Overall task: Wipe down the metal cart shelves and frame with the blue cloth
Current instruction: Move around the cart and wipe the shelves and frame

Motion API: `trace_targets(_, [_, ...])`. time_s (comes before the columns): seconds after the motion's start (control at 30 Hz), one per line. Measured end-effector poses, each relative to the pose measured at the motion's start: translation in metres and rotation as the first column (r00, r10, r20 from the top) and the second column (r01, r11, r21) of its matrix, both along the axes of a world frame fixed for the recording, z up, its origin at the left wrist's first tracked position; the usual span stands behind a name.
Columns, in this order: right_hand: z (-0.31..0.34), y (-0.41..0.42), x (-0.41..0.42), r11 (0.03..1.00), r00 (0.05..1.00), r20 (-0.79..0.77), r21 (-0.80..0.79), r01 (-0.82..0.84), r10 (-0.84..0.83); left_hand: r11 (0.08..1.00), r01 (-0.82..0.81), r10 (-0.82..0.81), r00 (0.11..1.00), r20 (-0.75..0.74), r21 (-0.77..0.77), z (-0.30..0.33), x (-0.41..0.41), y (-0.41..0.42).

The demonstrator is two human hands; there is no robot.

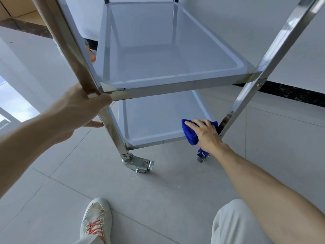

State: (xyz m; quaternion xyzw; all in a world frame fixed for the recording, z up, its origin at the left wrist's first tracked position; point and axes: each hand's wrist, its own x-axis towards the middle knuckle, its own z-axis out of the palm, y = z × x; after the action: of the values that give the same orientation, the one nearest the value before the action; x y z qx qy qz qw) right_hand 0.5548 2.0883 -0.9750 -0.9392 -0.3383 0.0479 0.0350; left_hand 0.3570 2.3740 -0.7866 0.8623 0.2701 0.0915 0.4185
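The head camera looks down on a metal cart (175, 85) standing on a pale tiled floor (158, 187). The left hand (79, 110) is wrapped around the cart's near left post (70, 55), right at the corner where the middle shelf (167, 64) joins it, with the thumb lying across the front of the joint and one finger showing just beside the post lower down. The right hand (205, 132) reaches low to the near right corner of the bottom shelf (154, 124), its fingers spread and only slightly bent over the blue cloth (190, 134), pressing the cloth against the front edge of that shelf. The cloth is bunched under the palm; a little of it hangs below the wrist, just above the right wheel (201, 158), and its far end lies close against the near right post (263, 71). The two hands are well apart, one at each front post and at different heights. The left front wheel (139, 164) sits on the tiles under the left post. At the bottom of the view are a white shoe with orange laces (96, 221) and a knee in pale trousers (233, 224). A dark strip of skirting (290, 94) runs along the foot of the white wall behind the cart.
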Motion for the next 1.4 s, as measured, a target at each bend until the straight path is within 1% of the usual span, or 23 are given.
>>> trace_targets(0.07, [0.005, -0.002, 0.001, 0.98, 0.991, -0.134, 0.193, 0.055, -0.029, 1.0, 0.001, -0.001, 1.0, -0.01, 0.012, 0.005, -0.001, 0.0])
trace_targets(0.1, [0.013, -0.004, 0.0, 0.946, 0.974, -0.218, 0.3, 0.125, -0.059, 1.0, 0.003, -0.002, 1.0, -0.015, 0.019, 0.007, -0.003, 0.0])
trace_targets(0.17, [0.033, -0.012, -0.007, 0.814, 0.906, -0.406, 0.481, 0.325, -0.121, 0.994, -0.019, 0.016, 0.999, 0.031, 0.11, 0.01, -0.006, -0.001])
trace_targets(0.2, [0.043, -0.018, -0.013, 0.732, 0.868, -0.482, 0.547, 0.406, -0.122, 0.976, -0.068, 0.05, 0.994, 0.094, 0.205, 0.012, -0.008, 0.002])
trace_targets(0.23, [0.052, -0.026, -0.018, 0.649, 0.832, -0.543, 0.593, 0.478, -0.117, 0.953, -0.154, 0.1, 0.973, 0.209, 0.259, 0.017, -0.008, 0.003])
trace_targets(0.27, [0.062, -0.034, -0.023, 0.56, 0.8, -0.592, 0.631, 0.537, -0.099, 0.934, -0.267, 0.185, 0.93, 0.319, 0.238, 0.021, -0.007, 0.012])
trace_targets(0.3, [0.07, -0.043, -0.026, 0.472, 0.767, -0.637, 0.657, 0.588, -0.069, 0.922, -0.346, 0.258, 0.883, 0.392, 0.172, 0.028, -0.006, 0.017])
trace_targets(0.33, [0.079, -0.052, -0.03, 0.387, 0.741, -0.671, 0.676, 0.627, -0.029, 0.918, -0.39, 0.324, 0.845, 0.425, 0.075, 0.037, -0.006, 0.025])
trace_targets(0.37, [0.088, -0.061, -0.034, 0.331, 0.724, -0.69, 0.684, 0.65, 0.003, 0.921, -0.39, 0.351, 0.825, 0.443, -0.004, 0.044, -0.006, 0.029])
trace_targets(0.4, [0.097, -0.069, -0.037, 0.293, 0.717, -0.697, 0.69, 0.661, 0.024, 0.929, -0.368, 0.341, 0.809, 0.479, -0.04, 0.05, -0.007, 0.029])
trace_targets(0.47, [0.115, -0.086, -0.043, 0.26, 0.717, -0.694, 0.705, 0.66, 0.063, 0.943, -0.331, 0.258, 0.784, 0.565, 0.029, 0.066, -0.009, -0.009])
trace_targets(0.53, [0.134, -0.101, -0.047, 0.247, 0.732, -0.678, 0.722, 0.647, 0.066, 0.967, -0.203, 0.059, 0.766, 0.64, 0.154, 0.081, -0.002, -0.06])
trace_targets(0.6, [0.151, -0.117, -0.051, 0.205, 0.739, -0.672, 0.731, 0.65, 0.05, 0.925, -0.05, -0.2, 0.779, 0.594, 0.377, 0.083, 0.001, -0.092])
trace_targets(0.63, [0.16, -0.124, -0.052, 0.171, 0.741, -0.67, 0.735, 0.656, 0.043, 0.886, -0.002, -0.279, 0.796, 0.537, 0.463, 0.08, 0.006, -0.099])
trace_targets(0.73, [0.189, -0.139, -0.052, 0.021, 0.753, -0.657, 0.754, 0.657, 0.029, 0.755, 0.116, -0.391, 0.87, 0.301, 0.646, 0.065, 0.024, -0.095])
trace_targets(0.8, [0.212, -0.142, -0.046, -0.082, 0.769, -0.639, 0.766, 0.637, 0.006, 0.642, 0.189, -0.448, 0.879, 0.163, 0.743, 0.054, 0.03, -0.095])
trace_targets(0.87, [0.238, -0.138, -0.036, -0.147, 0.799, -0.601, 0.792, 0.592, -0.02, 0.564, 0.225, -0.46, 0.885, 0.076, 0.795, 0.047, 0.035, -0.093])
trace_targets(1.03, [0.311, -0.106, -0.016, -0.226, 0.908, -0.418, 0.888, 0.401, -0.028, 0.457, 0.208, -0.427, 0.904, 0.008, 0.865, 0.035, 0.05, -0.087])
trace_targets(1.1, [0.338, -0.09, -0.012, -0.229, 0.949, -0.313, 0.927, 0.297, -0.033, 0.434, 0.216, -0.4, 0.916, -0.028, 0.875, 0.03, 0.055, -0.084])
trace_targets(1.17, [0.359, -0.073, -0.009, -0.173, 0.978, -0.197, 0.968, 0.183, -0.066, 0.423, 0.248, -0.367, 0.926, -0.085, 0.871, 0.025, 0.058, -0.08])
trace_targets(1.23, [0.37, -0.061, -0.007, -0.097, 0.987, -0.117, 0.99, 0.106, -0.114, 0.439, 0.294, -0.365, 0.922, -0.13, 0.849, 0.024, 0.06, -0.079])
trace_targets(1.33, [0.366, -0.052, 0.002, -0.01, 0.984, -0.089, 0.996, 0.089, -0.153, 0.421, 0.305, -0.435, 0.894, -0.105, 0.855, 0.02, 0.061, -0.079])
trace_targets(1.4, [0.358, -0.051, 0.009, 0.004, 0.978, -0.121, 0.992, 0.123, -0.168, 0.4, 0.285, -0.47, 0.88, -0.072, 0.871, 0.019, 0.062, -0.081])
